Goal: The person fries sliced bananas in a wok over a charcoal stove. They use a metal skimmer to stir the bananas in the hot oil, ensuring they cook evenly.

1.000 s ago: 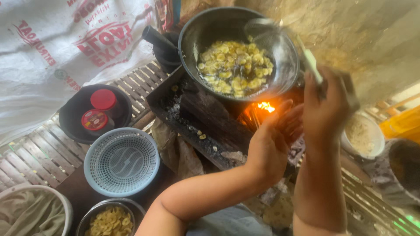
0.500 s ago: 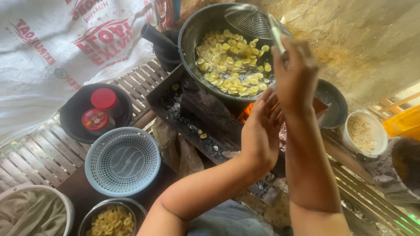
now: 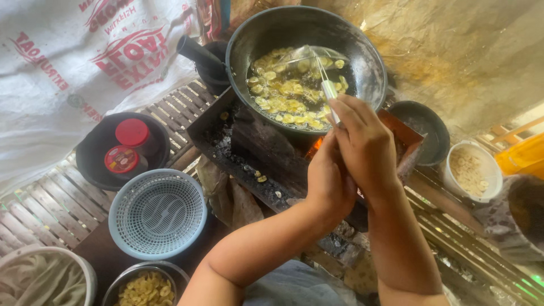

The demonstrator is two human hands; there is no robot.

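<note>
While the right hand (image 3: 365, 144) is closed round the skimmer (image 3: 317, 68) handle, its mesh is sunk among the chips (image 3: 286, 90) in the wok (image 3: 306, 62), up and leftward; the left hand (image 3: 328, 178), loosely curled and empty, is held just beside it.

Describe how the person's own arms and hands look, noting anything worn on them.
Both forearms are bare up to the picture's lower edge, with no sleeves in view. The left hand and right hand wear no gloves; no rings, watch or bracelets show.

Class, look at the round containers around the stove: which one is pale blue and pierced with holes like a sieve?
The blue basket beside the stove; the other bowls are solid-walled.
</note>
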